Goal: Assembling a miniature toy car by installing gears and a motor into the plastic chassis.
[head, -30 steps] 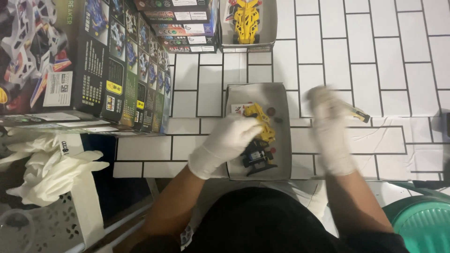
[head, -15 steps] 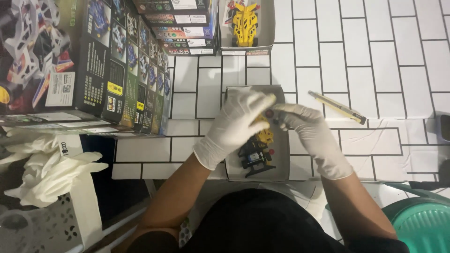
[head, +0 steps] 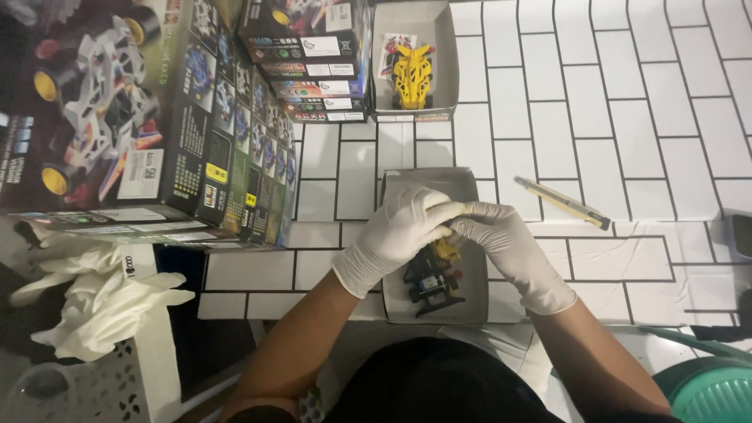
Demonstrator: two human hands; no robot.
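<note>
Both my hands wear white gloves and meet over a grey box tray [head: 470,309] on the white tiled surface. My left hand [head: 399,235] and my right hand [head: 501,239] pinch together at the front of a small black and yellow model car [head: 433,278] that sits in the tray. The fingers hide the car's front end. A yellow-handled craft knife [head: 562,203] lies on the tiles just right of my right hand.
A second grey box tray [head: 447,47] with a finished yellow model car [head: 412,74] stands farther away. Stacked model kit boxes [head: 157,117] fill the left. Loose white gloves [head: 102,294] lie at the left edge. A green basket [head: 709,392] is at bottom right.
My right hand left the craft knife on the tiles and came in to join my left hand over the car in the tray. The knife now lies alone.
</note>
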